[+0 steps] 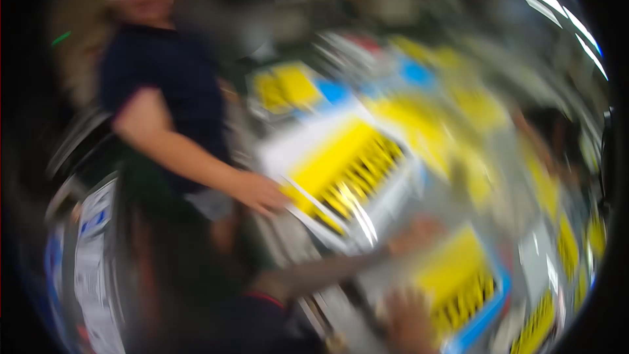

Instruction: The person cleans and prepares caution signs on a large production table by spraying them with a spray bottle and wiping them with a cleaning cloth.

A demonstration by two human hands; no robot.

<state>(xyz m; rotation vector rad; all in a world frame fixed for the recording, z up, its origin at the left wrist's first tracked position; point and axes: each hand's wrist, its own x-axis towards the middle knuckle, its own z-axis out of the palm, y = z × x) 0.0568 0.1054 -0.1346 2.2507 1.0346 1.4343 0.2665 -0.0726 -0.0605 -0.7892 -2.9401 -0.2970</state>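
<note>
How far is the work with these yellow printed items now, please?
Done: perhaps the printing; yellow and black already show on the blue-edged item. Blur hides anything surer.
In hand: the left hand and right hand are at that item, grip unclear; a co-worker's hand is at the white-bordered item.
Left: possibly the yellow items beyond, away from those hands.

A grey table (394, 221), blurred by motion, spans the centre and right of the frame. On it lie a large yellow-and-white printed piece (347, 170) at centre, a blue-edged yellow piece (458, 275) at lower right, and blurred yellow sheets (419, 124) towards the upper right.
</note>
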